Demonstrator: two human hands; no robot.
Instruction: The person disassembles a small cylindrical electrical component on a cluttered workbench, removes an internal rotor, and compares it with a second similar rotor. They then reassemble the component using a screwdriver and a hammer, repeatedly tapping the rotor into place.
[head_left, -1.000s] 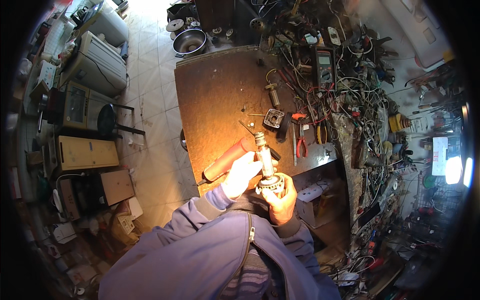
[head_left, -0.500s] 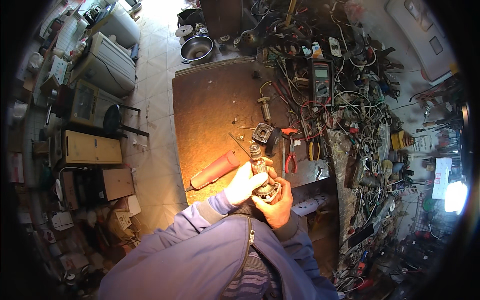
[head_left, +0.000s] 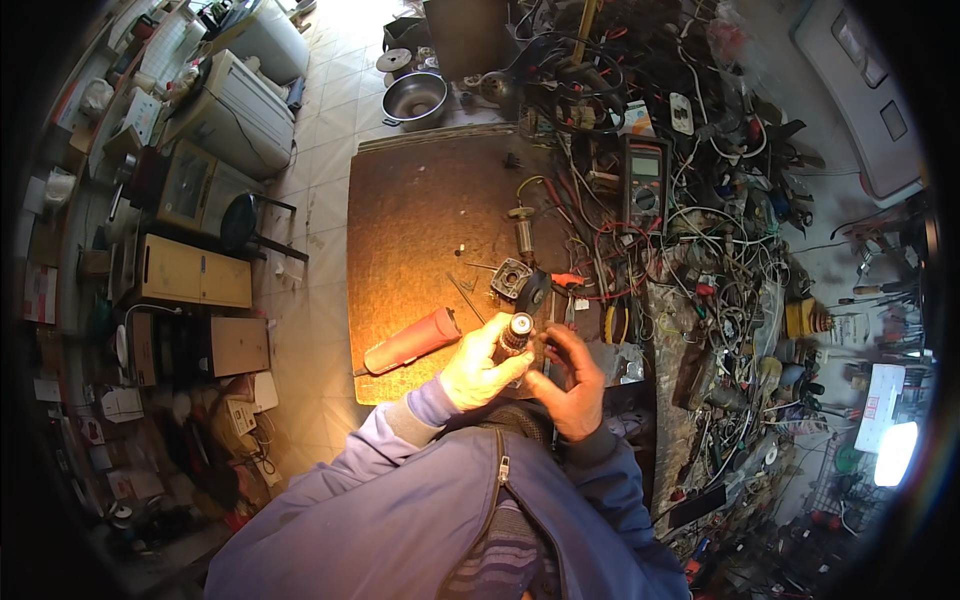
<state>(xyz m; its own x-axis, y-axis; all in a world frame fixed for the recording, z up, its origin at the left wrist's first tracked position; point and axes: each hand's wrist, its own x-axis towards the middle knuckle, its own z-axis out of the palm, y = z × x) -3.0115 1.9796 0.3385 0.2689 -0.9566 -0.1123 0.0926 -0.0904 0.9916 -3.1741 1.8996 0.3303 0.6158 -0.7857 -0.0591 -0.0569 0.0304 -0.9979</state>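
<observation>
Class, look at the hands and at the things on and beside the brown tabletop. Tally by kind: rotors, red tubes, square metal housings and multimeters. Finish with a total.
Rotors: 2 (held rotor, loose rotor)
Red tube: 1
Square metal housing: 1
Multimeter: 1
Total: 5

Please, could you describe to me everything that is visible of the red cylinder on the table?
The red cylinder is a slightly tapering tube, plastic-looking. It lies on its side, slanted, on the brown tabletop, just left of the left hand, which does not hold it. Its wider end points up-right in the picture; a dark, thin piece shows at the narrower end.
</observation>
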